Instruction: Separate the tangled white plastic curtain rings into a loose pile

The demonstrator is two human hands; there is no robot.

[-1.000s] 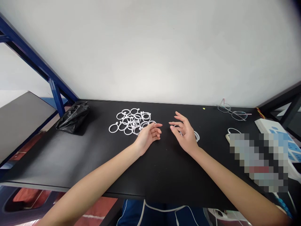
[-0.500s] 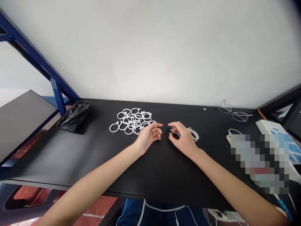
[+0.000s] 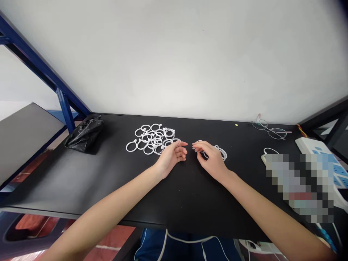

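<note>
A pile of thin white rings (image 3: 148,137), each with a small knob like a curtain ring, lies on the black tabletop (image 3: 108,174). At the pile's right edge rests my left hand (image 3: 174,154), its fingers loosely curled and apart, with nothing visible in them; it hides some rings. To its right, my right hand (image 3: 208,156) curls thumb and fingers around part of a smaller group of white rings (image 3: 223,152). These stick out behind its knuckles and between thumb and forefinger. How many rings its fingers touch is hidden.
A crumpled black plastic bag (image 3: 85,134) sits at the far left. On the right lie eyeglasses (image 3: 272,131), a blurred-out object (image 3: 299,185) and a white power strip (image 3: 323,152). A wall (image 3: 174,61) rises behind the table. White cables (image 3: 187,240) hang at the front edge.
My right thumb and fingers have drawn closer together, and the smaller group of rings has shifted slightly left and away from me. My left hand has stayed nearly still.
</note>
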